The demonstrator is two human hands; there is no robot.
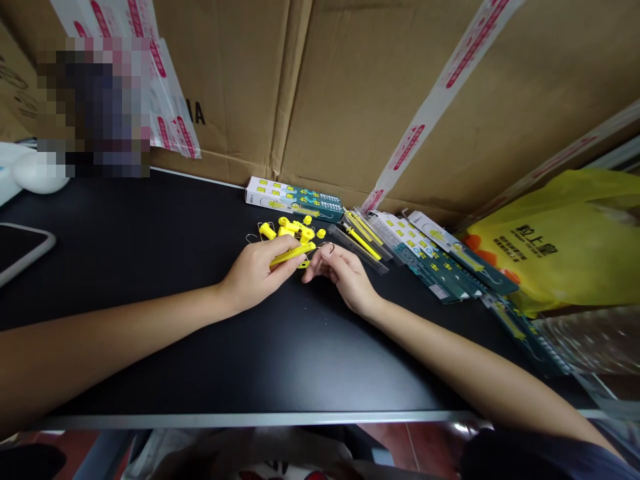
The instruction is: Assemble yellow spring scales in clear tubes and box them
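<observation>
My left hand (257, 272) is closed around a slim yellow spring scale body (294, 254), held at a slant above the black table. From its right end sticks a thin metal hook (328, 245). The fingers of my right hand (350, 277) are curled at that hook and seem to pinch it; the exact contact is partly hidden. Just behind my hands lies a loose pile of small yellow plastic parts (267, 231), with bent wire hooks (251, 238) among them. Yellow rods and clear plastic tubes (363, 240) rest to the right of the pile.
A spring scale box (293, 199) lies along the back, and several more boxes (435, 260) overlap at the right. Beyond them sits a yellow plastic bag (565, 247). A phone (23, 250) is at the left edge. Large taped cartons (340, 100) wall off the table's far side.
</observation>
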